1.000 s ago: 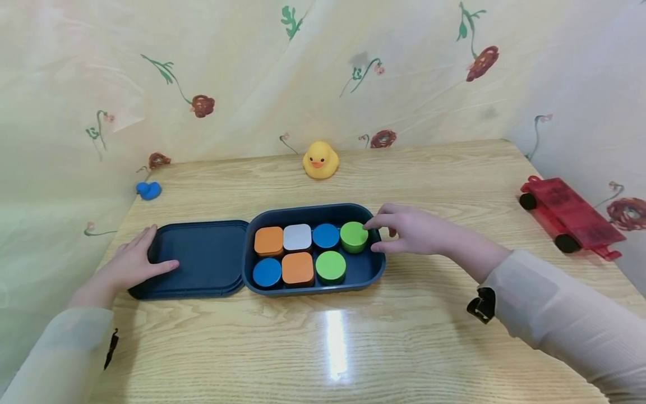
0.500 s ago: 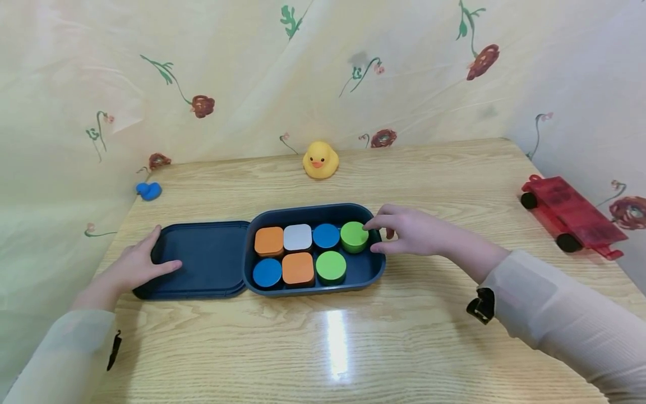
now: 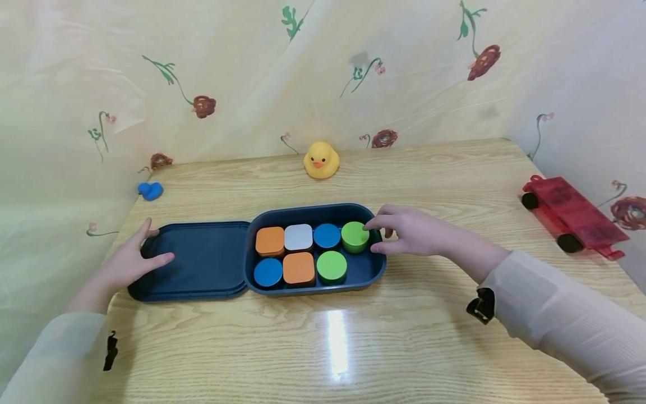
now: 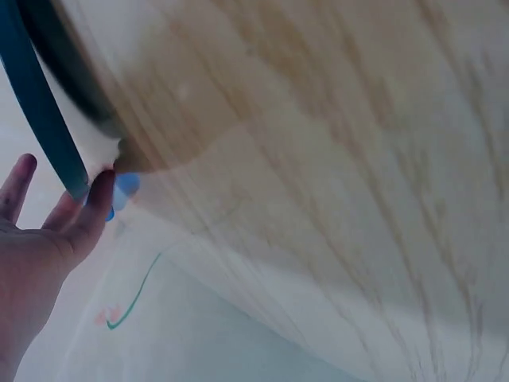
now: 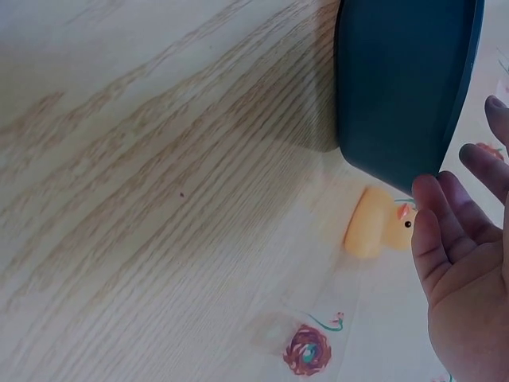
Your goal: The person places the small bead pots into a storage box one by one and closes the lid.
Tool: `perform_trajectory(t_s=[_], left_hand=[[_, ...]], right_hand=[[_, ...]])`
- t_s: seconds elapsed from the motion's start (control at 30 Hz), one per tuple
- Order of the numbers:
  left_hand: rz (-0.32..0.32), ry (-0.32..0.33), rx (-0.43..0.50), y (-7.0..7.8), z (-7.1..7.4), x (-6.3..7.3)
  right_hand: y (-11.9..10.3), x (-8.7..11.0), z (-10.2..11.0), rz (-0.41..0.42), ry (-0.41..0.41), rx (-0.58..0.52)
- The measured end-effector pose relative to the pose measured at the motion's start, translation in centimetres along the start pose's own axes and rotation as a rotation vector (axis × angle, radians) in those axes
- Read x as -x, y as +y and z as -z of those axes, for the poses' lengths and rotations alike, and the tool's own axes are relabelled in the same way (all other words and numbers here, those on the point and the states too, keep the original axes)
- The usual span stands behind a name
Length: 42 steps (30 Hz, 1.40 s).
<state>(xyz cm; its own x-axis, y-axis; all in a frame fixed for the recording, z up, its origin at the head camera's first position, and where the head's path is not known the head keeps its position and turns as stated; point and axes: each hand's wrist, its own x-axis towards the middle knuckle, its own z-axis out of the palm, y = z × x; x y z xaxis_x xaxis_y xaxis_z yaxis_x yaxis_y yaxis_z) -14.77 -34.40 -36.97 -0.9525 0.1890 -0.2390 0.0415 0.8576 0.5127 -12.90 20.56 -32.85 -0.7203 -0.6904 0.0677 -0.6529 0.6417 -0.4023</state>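
A dark blue oblong box [image 3: 305, 292] stands mid-table, holding several coloured blocks. Inside are two orange rounded-square blocks, a white block [image 3: 298, 237], two round blue ones and two round green ones. To its left, against the box end, lies a dark blue lid [image 3: 202, 258]. My left hand [image 3: 123, 266] is at the lid's far left edge, fingers at the rim, thumb spread above the surface. At the box's right end, my right hand [image 3: 411, 230] touches the rim with its fingertips. Its index fingertip overlaps the rear green block [image 3: 355, 238]; contact there is unclear.
Behind the box sits a yellow rubber duck [image 3: 321, 161]. A small blue duck [image 3: 150, 191] is at the left rear edge. On the right stands a red toy cart [image 3: 572, 216] with black wheels. Floral cloth [image 3: 262, 73] hangs behind the wooden table [image 3: 242, 348].
My left hand has shifted slightly left along the lid's edge, its thumb drawing back a little. The right hand, the box and the blocks look unchanged.
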Motion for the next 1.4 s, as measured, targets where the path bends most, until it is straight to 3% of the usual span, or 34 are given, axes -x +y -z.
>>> perform_trajectory(t_s=[0.3, 0.5, 0.63, 0.77, 0.93, 1.17, 1.4], left_hand=[[-0.009, 0.065, 0.134, -0.1, 1.1, 0.4], [-0.069, 0.059, 0.28, -0.3, 1.5, 1.3], [-0.09, 0.116, 0.371, -0.8, 1.7, 1.7], [-0.075, 0.18, 0.362, -0.3, 1.9, 1.6], [-0.047, 0.199, 0.284, 0.8, 2.2, 1.5], [0.0, 0.174, 0.223, 1.1, 2.4, 1.6], [0.053, 0.1, 0.281, 0.9, 2.4, 1.6]], right_hand=[[0.1, 0.1, 0.1, 0.006, 0.003, -0.006], [0.1, 0.1, 0.0, 0.007, 0.0, -0.007], [0.0, 0.0, -0.1, -0.002, -0.012, -0.017], [0.0, 0.1, -0.1, -0.004, -0.009, -0.024], [0.1, 0.2, -0.1, 0.005, 0.0, -0.021], [0.2, 0.2, 0.0, 0.014, -0.007, -0.026], [0.1, 0.0, 0.2, -0.007, -0.03, -0.016]])
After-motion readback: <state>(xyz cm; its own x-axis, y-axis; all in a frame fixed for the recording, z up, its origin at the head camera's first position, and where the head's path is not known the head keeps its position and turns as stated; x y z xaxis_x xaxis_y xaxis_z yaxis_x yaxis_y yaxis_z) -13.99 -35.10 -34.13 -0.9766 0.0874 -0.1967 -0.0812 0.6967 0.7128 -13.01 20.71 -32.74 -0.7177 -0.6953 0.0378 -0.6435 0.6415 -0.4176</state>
